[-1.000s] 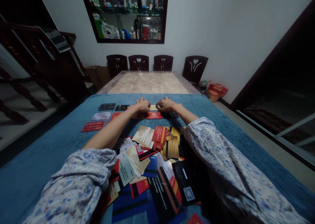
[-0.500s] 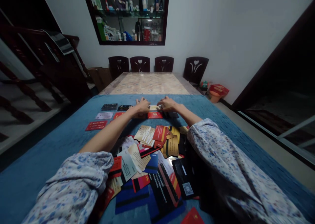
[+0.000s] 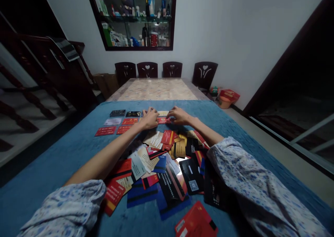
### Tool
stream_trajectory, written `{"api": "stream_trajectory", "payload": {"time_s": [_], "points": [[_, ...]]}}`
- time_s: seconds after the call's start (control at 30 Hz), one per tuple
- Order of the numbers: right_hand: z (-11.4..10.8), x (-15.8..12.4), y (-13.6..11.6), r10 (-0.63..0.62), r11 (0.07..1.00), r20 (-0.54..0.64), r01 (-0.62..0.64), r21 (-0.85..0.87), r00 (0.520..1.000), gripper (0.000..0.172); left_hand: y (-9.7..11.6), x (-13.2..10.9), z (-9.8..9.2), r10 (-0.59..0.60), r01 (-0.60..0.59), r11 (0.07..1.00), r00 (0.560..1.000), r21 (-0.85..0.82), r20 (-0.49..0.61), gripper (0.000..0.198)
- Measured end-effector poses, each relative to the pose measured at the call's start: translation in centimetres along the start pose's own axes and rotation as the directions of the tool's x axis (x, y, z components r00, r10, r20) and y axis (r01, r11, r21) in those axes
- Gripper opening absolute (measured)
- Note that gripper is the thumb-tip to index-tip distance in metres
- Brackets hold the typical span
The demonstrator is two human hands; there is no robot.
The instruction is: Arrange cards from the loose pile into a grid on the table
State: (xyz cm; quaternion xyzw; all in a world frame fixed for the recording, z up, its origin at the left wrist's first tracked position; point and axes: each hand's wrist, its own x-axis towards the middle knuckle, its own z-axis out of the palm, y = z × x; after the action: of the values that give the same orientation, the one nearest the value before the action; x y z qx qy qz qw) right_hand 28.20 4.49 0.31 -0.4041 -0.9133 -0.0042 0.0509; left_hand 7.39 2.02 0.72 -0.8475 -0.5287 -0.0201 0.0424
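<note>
My left hand (image 3: 150, 118) rests over the rows of laid-out cards, fingers spread, at the left end of a red card (image 3: 163, 120). From the right, my right hand (image 3: 177, 115) reaches the same red card with bent fingers touching its right end. A pale card (image 3: 163, 113) lies just behind it, between the hands. Left of my hands are dark cards (image 3: 118, 113), a white card (image 3: 112, 121) and red cards (image 3: 105, 131) in rows. Nearer to me, a loose heap of mixed cards (image 3: 169, 174) overlaps between my forearms.
Beneath the cards is a blue cloth (image 3: 65, 143) over the near part of a long patterned table (image 3: 156, 87). Dark chairs (image 3: 205, 73) stand behind it. An orange bin (image 3: 224, 101) is on the floor at right, a stair railing (image 3: 23, 91) at left.
Both hands have come slightly nearer to me, from the pale card's ends to the red card. My forearms have spread apart, showing more of the heap. The view has shifted a little.
</note>
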Motion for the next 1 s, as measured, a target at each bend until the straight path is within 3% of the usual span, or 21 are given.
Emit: {"api": "stream_trajectory", "payload": {"time_s": [0.2, 0.4, 0.7, 1.0], "points": [[0.4, -2.2, -1.4, -0.122, 0.991, -0.037, 0.124, 0.047, 0.992, 0.036, 1.9, -3.0, -0.2, 0.012, -0.012, 1.0, 1.0, -0.01, -0.026, 0.031], [1.4, -4.1, -2.2, -0.144, 0.98, -0.085, 0.154, 0.128, 0.986, 0.039, 4.2, -5.7, -0.2, -0.026, 0.023, 0.997, 0.998, -0.07, -0.048, 0.029], [3.0, -5.8, -3.0, -0.155, 0.972, -0.015, 0.155, 0.178, 0.988, 0.058, 7.2, -9.0, -0.1, -0.015, 0.007, 0.988, 0.999, -0.151, -0.052, 0.028], [2.7, -6.6, -3.3, -0.09, 0.974, -0.044, 0.097, 0.207, 0.995, 0.04, 7.9, -9.7, 0.2, 0.003, -0.004, 0.986, 1.0, -0.166, -0.011, 0.03]]}}
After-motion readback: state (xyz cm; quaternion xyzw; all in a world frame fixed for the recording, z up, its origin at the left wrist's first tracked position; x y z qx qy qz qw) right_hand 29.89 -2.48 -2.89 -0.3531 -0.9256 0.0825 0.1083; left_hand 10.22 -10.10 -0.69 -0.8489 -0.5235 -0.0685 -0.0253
